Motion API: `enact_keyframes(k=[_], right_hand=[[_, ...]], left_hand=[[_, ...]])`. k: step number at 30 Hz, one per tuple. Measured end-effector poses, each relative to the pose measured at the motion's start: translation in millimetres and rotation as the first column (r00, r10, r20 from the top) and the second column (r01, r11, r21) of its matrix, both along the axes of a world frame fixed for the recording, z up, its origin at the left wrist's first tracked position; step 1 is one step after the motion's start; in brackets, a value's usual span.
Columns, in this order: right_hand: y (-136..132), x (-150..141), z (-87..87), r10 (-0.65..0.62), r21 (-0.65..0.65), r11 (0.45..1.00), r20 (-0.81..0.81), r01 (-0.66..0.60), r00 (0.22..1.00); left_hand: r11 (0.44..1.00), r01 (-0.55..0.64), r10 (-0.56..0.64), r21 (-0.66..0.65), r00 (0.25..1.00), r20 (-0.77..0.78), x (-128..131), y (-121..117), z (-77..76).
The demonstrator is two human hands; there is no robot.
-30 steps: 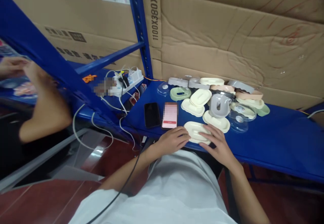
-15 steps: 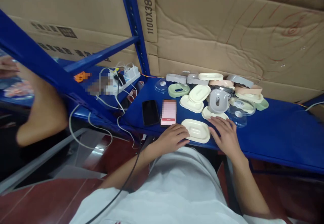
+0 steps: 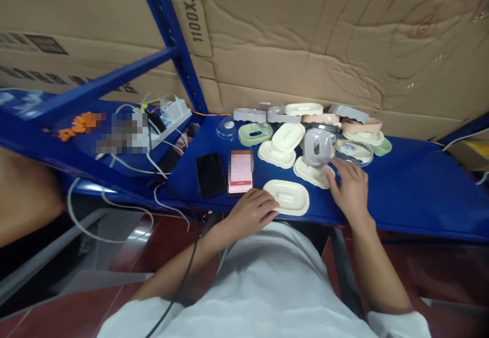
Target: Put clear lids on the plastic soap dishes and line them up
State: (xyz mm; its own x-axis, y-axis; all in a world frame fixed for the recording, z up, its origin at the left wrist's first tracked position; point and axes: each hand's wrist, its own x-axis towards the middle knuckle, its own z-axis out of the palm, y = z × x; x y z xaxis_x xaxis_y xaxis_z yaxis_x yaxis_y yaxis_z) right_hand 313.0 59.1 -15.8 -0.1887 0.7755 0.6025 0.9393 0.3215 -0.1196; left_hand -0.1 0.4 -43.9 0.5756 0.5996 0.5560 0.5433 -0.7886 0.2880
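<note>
Close to the bench's front edge lies a cream oval tray (image 3: 288,198) with a raised middle. My left hand (image 3: 254,210) rests against its left end, fingers loosely extended. Further right, my right hand (image 3: 349,185) is over the bench with thumb and fingers apart. Its thumb is at the right end of a wavy-edged cream piece (image 3: 311,173), and its fingertips are near a grey slotted oval part (image 3: 318,146). Part of a clear plastic cover (image 3: 337,176) shows between thumb and fingers; whether the hand grips it is unclear.
Behind are stacked cream pieces (image 3: 288,138), a green slotted part (image 3: 255,134), pinkish parts (image 3: 361,125) and a clear dome (image 3: 227,128). Two phones (image 3: 211,175) lie left. A blue post (image 3: 164,27), power strip (image 3: 173,116) and cables stand beyond. A co-worker's arm (image 3: 26,195) shows far left.
My right hand has moved from beside the front tray back to the clear cover and wavy-edged piece. My left hand stays at the tray. The view has shifted right.
</note>
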Motion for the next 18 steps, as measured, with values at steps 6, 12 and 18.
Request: enact_keyframes(k=[6, 12, 18], right_hand=[[48, -29, 9.3, 0.038, -0.112, 0.994, 0.159, -0.02, 0.987], [2, -12, 17.9, 0.234, -0.05, 0.97, -0.09, -0.239, 0.968], [-69, -12, -1.4, 0.463, -0.223, 0.814, -0.311, -0.537, 0.83]], left_hand=[[0.998, -0.067, 0.066, 0.017, 0.996, 0.052, 5, 0, -5.7], [0.99, -0.134, 0.126, 0.05, 0.984, 0.125, 1, -6, -13.4], [0.979, -0.179, 0.156, 0.103, 0.967, 0.2, 0, -5, -16.0]])
